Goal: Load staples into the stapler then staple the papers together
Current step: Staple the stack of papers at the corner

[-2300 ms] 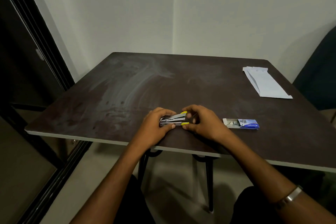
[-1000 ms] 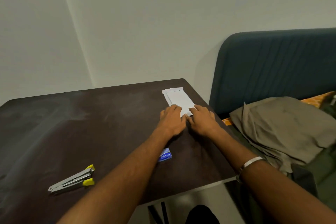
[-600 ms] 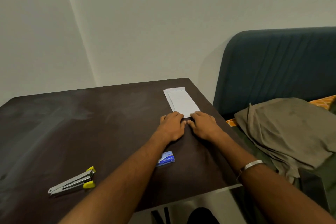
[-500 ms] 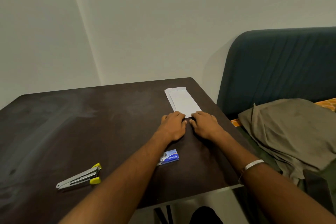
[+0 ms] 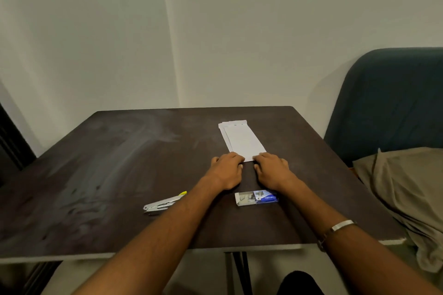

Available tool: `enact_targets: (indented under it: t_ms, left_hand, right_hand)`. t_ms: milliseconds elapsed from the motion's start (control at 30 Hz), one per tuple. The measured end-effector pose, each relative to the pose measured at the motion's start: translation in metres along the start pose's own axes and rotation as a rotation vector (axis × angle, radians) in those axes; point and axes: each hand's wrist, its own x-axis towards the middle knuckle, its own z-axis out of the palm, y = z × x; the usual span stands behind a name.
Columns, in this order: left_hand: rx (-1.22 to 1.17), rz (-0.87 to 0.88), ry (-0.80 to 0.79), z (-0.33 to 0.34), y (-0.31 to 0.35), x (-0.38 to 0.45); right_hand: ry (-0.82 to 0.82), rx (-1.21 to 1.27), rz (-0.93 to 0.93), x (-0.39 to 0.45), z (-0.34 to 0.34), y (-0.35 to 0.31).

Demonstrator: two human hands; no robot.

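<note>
Papers [image 5: 242, 141] slid nearer | left hand [image 5: 226, 171], right hand [image 5: 271, 170]: flat fingers pressing near edge

The left hand [image 5: 226, 171] and right hand [image 5: 272, 170] lie knuckles-up, side by side on the dark table [image 5: 107, 163], fingertips on the near edge of the white papers [image 5: 242, 140] stretching away beyond them. The stapler [image 5: 164, 203] lies left of the left forearm; the staple box [image 5: 256, 197] sits between the wrists, against the right one

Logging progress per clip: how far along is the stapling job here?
Loading looks done: the stapler lies shut on the table, near the open staple box. In hand: the left hand and right hand touch the papers at their near edge. Left: stapling them; the stapler is untouched.
</note>
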Motion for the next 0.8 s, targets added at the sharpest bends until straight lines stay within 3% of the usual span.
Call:
enact_targets:
  t_ms: [367, 800]
  left_hand:
    - [-0.009, -0.102, 0.031, -0.023, -0.047, -0.06]
    - [-0.057, -0.129, 0.084, -0.031, -0.063, -0.12]
  right_hand:
    - [-0.075, -0.029, -0.077, -0.016, 0.01, -0.072]
    - [-0.071, -0.027, -0.14, -0.055, 0.019, -0.109]
